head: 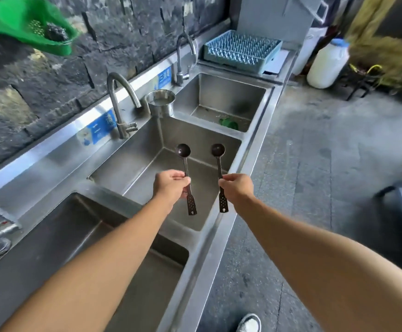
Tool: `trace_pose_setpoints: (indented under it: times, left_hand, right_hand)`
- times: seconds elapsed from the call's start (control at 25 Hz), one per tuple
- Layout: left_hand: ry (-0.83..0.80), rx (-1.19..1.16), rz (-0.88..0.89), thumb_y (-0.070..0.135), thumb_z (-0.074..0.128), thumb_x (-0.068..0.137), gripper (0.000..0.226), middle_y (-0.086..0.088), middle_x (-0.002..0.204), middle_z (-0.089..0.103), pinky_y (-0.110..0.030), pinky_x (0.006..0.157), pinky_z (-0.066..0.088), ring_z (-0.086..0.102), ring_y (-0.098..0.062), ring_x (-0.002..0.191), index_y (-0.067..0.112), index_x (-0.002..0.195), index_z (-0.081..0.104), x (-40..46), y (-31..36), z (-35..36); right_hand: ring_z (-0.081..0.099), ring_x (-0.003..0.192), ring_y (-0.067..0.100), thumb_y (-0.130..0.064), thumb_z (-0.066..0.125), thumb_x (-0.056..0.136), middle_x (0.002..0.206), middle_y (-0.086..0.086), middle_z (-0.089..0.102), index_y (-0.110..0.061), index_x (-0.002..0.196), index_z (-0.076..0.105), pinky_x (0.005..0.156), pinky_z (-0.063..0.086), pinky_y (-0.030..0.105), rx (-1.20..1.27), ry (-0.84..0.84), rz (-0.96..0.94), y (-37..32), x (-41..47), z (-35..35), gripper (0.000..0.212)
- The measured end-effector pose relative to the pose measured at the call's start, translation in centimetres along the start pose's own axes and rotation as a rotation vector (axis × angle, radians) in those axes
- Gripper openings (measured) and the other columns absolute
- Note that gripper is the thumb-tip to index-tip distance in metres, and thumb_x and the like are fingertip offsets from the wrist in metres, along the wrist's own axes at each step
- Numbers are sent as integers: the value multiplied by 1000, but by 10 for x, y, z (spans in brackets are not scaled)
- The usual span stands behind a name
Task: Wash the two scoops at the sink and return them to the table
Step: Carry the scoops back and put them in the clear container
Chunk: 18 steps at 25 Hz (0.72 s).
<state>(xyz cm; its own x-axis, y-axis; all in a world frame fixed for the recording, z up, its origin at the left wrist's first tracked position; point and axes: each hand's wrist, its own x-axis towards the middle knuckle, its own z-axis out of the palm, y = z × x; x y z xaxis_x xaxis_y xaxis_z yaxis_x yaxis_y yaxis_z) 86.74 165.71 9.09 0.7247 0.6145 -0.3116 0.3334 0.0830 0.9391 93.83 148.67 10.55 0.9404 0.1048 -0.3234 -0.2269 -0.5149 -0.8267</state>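
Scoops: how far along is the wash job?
Done: both are at the sink. In hand: left hand grips the left scoop, right hand the right scoop, over the middle basin. Left: no water runs from the faucet; washing and return remain.

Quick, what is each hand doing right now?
Left hand: closed on the left scoop.
Right hand: closed on the right scoop.
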Motion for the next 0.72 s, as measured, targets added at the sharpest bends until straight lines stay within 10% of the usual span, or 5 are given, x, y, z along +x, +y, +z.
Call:
trace_pose_setpoints:
  times: [0.44, 0.72]
  left_hand:
    - [-392, 150, 84, -7, 69, 87, 18, -20, 95, 65, -34, 53, 56, 62, -27, 67, -1, 103, 65, -85, 49, 213]
    - [-602, 236, 159, -6, 71, 85, 19, -17, 97, 68, -35, 55, 57, 65, -31, 78, 4, 101, 65, -176, 65, 360]
  right_hand:
    - [60, 57, 3, -13, 70, 89, 64, -8, 68, -13, 100, 83, 52, 47, 14, 166, 365, 121, 89, -14, -207, 17]
    - [74, 95, 22, -18, 73, 90, 102, 8, 80, -12, 109, 80, 92, 59, 35, 248, 578, 215, 171, -52, -354, 21]
